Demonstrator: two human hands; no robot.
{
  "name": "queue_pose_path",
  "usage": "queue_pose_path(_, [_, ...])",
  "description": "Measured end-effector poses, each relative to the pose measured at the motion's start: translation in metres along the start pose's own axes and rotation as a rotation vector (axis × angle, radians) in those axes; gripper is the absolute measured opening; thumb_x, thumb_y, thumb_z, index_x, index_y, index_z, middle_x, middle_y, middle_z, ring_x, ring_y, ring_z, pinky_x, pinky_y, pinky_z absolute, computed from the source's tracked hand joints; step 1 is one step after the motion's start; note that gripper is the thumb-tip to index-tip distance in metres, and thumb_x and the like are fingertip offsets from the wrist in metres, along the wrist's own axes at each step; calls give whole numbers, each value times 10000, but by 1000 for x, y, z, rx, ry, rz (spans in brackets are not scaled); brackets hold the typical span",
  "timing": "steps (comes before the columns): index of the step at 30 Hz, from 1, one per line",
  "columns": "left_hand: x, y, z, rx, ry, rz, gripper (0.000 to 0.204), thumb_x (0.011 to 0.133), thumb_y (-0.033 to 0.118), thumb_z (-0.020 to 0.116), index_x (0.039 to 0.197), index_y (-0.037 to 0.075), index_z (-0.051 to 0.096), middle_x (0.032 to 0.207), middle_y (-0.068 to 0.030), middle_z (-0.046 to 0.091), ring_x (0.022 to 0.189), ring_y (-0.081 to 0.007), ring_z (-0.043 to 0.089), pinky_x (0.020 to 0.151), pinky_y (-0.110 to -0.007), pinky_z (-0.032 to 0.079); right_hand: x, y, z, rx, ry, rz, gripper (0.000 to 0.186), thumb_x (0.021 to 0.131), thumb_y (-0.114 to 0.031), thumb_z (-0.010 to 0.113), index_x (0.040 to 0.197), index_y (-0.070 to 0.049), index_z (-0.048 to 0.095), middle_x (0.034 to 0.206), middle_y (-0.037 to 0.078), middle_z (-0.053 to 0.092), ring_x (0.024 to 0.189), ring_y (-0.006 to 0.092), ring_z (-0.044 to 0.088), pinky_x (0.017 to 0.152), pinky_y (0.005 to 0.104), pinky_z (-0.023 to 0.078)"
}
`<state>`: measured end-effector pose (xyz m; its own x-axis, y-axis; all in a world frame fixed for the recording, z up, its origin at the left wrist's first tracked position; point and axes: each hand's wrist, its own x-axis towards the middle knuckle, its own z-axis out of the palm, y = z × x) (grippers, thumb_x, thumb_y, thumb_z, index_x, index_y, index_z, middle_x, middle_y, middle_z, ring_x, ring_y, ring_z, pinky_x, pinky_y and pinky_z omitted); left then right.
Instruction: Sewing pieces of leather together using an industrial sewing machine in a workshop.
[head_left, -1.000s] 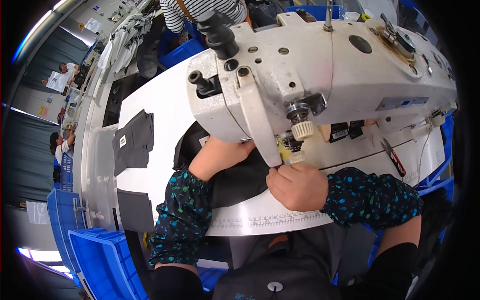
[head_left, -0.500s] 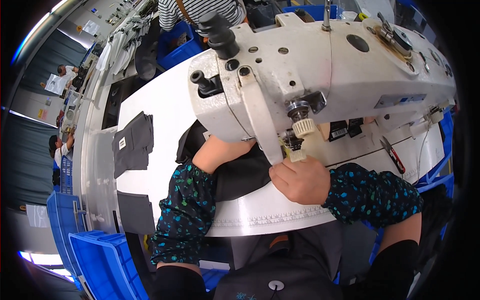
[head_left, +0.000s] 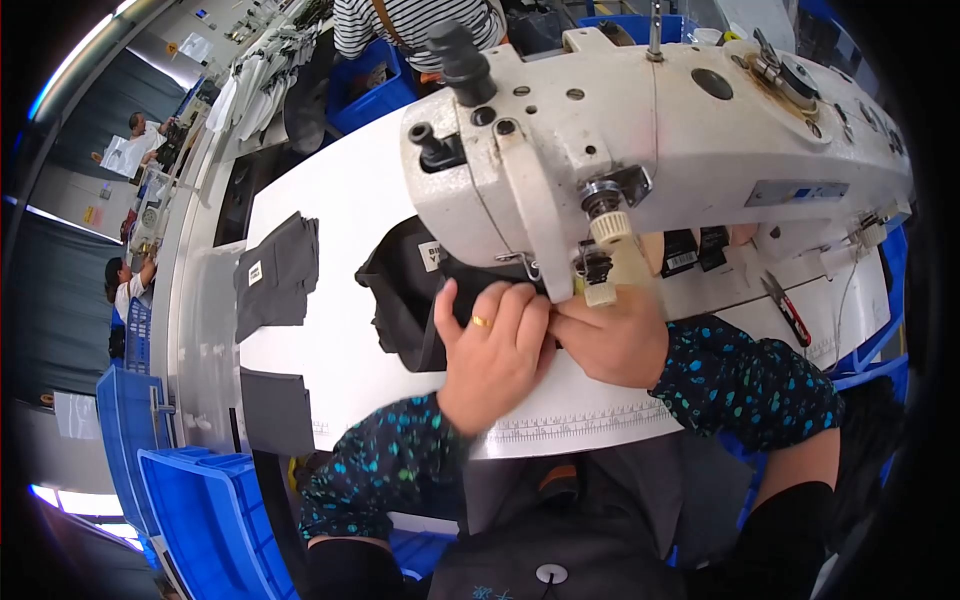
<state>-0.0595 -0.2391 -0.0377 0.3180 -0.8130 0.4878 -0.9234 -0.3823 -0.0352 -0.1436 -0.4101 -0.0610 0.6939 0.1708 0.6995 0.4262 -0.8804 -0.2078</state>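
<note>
A dark grey cloth piece (head_left: 400,310) with a small white label (head_left: 431,256) lies partly under the head of a white sewing machine (head_left: 560,150). My left hand (head_left: 497,350), a gold ring on one finger, rests on the cloth with fingers stretched forward and thumb apart. Pressed close beside it below the needle area, my right hand (head_left: 615,340) has its fingers bent together on the cloth edge. Motion blurs the right hand slightly, and the machine's front hides the fingertips' contact with the needle area.
Folded grey pieces (head_left: 280,275) lie at the table's left, another grey piece (head_left: 275,410) nearer. Red-handled snips (head_left: 787,310) and black labels (head_left: 680,252) sit right of the needle. Blue crates (head_left: 215,520) stand lower left. A person in stripes (head_left: 415,25) is beyond.
My left hand has come out from behind the machine head, moving nearer and right, beside my right hand. More of the cloth and its label shows. The view has shifted slightly.
</note>
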Motion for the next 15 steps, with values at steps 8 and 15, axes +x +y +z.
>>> queue_pose_path(8, [4,-36,-1,-31,48,325,140,786,144,638,913,98,676,1025,-9,669,980,-158,621,1010,-448,446,-3,0,-6,7,-59,-11,219,712,-123,666,921,-59,685,808,34,591,698,203,610,592,326,505])
queue_pose_path(15, [-3,-10,-41,-144,-260,167,400,772,85,698,1169,43,675,1216,-74,658,1074,-229,616,1032,-449,429,-19,-32,-6,-231,-247,-30,254,746,-150,653,948,-10,719,1100,142,719,768,175,635,601,296,492])
